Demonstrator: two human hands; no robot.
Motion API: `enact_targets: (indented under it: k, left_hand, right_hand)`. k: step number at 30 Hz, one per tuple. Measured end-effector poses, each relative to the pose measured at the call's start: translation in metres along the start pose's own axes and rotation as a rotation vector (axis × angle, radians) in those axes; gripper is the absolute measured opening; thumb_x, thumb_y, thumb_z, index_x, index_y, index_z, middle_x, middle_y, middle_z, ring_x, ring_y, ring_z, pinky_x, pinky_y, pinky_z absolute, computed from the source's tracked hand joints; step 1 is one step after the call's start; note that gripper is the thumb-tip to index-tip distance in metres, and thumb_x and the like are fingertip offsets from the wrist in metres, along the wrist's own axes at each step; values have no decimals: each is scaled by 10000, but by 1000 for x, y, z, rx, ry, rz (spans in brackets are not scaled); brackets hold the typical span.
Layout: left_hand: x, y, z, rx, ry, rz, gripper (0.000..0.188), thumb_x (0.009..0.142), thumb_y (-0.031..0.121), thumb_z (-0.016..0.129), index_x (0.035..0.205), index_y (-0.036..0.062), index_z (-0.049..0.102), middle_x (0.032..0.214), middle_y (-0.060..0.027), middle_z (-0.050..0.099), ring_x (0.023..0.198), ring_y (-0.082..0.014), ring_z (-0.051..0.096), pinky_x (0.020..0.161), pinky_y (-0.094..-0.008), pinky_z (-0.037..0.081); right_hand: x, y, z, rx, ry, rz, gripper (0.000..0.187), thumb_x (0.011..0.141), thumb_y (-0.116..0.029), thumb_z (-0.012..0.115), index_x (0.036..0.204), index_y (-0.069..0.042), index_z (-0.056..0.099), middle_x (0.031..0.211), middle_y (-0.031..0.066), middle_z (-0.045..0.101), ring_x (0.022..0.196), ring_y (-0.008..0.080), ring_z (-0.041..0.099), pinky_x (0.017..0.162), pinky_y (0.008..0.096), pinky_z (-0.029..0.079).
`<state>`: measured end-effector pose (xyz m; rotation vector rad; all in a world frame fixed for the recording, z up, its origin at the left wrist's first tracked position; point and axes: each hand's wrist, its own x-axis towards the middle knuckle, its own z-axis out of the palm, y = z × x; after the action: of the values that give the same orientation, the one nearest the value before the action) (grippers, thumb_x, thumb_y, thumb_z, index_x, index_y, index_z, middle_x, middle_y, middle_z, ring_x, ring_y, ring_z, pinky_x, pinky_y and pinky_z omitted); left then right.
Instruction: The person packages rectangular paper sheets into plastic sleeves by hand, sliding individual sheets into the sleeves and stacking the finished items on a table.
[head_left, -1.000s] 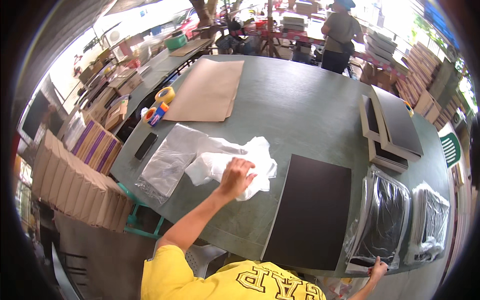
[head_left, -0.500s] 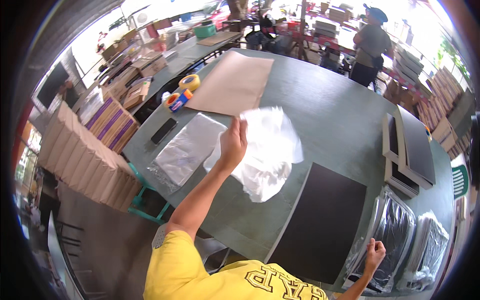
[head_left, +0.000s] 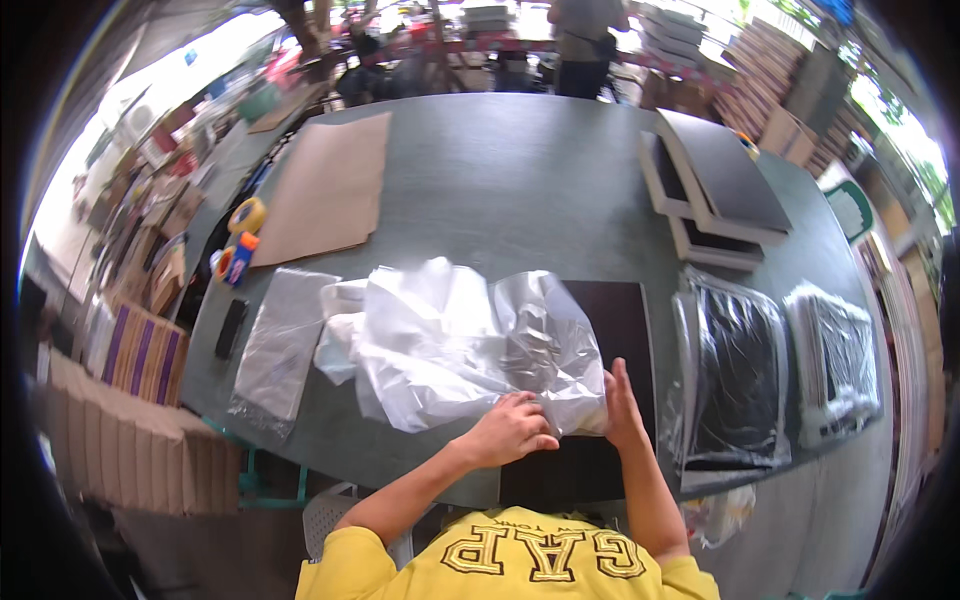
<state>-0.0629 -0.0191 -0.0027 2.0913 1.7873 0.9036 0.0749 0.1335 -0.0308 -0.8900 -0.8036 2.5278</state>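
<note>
A crumpled clear plastic bag (head_left: 450, 345) lies spread over the near part of the grey-green table (head_left: 520, 190), covering the left side of a flat black board (head_left: 625, 330). My left hand (head_left: 510, 430) pinches the bag's near edge with closed fingers. My right hand (head_left: 620, 400) stands beside it with fingers straight, touching the bag's right edge over the board.
A flat stack of clear bags (head_left: 275, 340) lies to the left, with a black phone (head_left: 231, 328) and tape rolls (head_left: 240, 240) beyond. Brown cardboard (head_left: 325, 185) rests at far left. Bagged black boards (head_left: 735, 370) lie right, stacked frames (head_left: 710, 190) farther back. A person (head_left: 585, 40) stands beyond.
My left hand carried the plastic bag from the left side of the table onto the black board. My right hand rose from the table's near edge to the bag.
</note>
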Motion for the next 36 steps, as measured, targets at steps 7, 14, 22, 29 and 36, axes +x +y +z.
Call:
enact_targets:
  k: [7,14,22,29,36]
  left_hand:
    - [27,-25,16,-60,245,-348,275,769,250,571,924,23,564,1019,-157,515,1007,-299,454,861,-364,369]
    - [19,-30,32,-33,160,-349,364,731,271,612,1010,47,547,1187,-195,410,1143,-348,339,949,-401,286]
    - [19,-32,21,-118,166,-354,382,740,257,609,1044,41,525,1102,-174,480,1064,-310,414,904,-381,335]
    - [52,1,0,-624,148,-545,383,705,177,660,1033,17,546,857,-117,569,679,-159,566,644,-266,458]
    - [-16,-35,-50,-686,466,-795,112,769,29,509,831,3,599,705,-12,548,555,-89,479,504,-210,379]
  right_hand:
    - [-29,-15,-14,-632,-32,18,242,742,-203,652,821,20,599,711,20,590,618,65,518,584,212,433]
    - [-4,-41,-17,-622,98,-13,344,871,-314,434,874,-6,586,745,58,606,661,139,586,583,255,477]
    - [25,-34,-14,-671,170,-110,102,728,-100,654,724,-31,579,636,19,570,550,70,508,506,216,414]
    - [3,-9,32,-220,-63,-115,163,737,-132,655,672,-43,535,635,-16,527,539,52,472,464,200,385]
    - [-15,-55,-58,547,14,-376,178,871,-215,448,850,-63,537,771,30,562,670,106,539,613,245,456]
